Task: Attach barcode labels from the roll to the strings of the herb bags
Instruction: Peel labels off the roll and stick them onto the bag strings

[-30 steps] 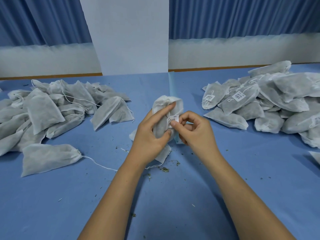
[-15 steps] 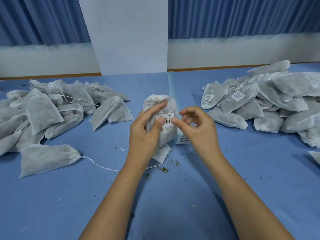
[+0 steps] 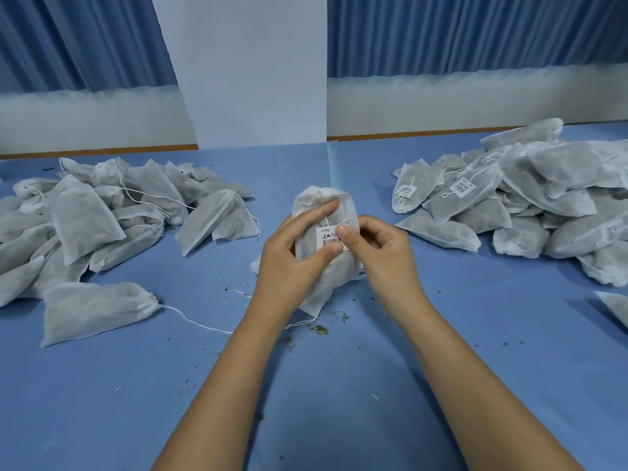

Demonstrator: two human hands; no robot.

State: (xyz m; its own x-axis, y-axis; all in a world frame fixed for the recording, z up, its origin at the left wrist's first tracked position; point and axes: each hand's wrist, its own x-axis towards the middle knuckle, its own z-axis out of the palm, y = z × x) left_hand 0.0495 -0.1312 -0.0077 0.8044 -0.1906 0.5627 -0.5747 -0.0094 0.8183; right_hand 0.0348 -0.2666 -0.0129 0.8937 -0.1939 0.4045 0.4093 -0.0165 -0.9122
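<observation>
Two piles show the state of the work: the unlabelled pile point(image 3: 85, 219) of herb bags lies toward the left edge of the desk point(image 3: 339, 402), with bare strings trailing from several bags, and the labelled pile point(image 3: 543, 198) lies toward the right edge, where at least two bags carry a visible barcode tag. Both piles are large, so the task is judged to be roughly midway; an exact count cannot be read. One herb bag point(image 3: 319, 205) is in process at the desk centre, held upright off the surface. The left hand point(image 3: 289, 263) grips this bag, with the thumb set against the lower edge of the barcode label point(image 3: 326, 237) and the forefinger laid across the bag near its gathered neck. The right hand point(image 3: 380, 253) pinches the right edge of the label between thumb and forefinger, just below the string point(image 3: 345, 220). The label appears folded about the string, but whether it is fully pressed closed cannot be told. A printed strip point(image 3: 362, 272) shows just below the right hand; the roll itself is hidden. Remaining work: seat this label, place the bag on the right, and process the left pile.
</observation>
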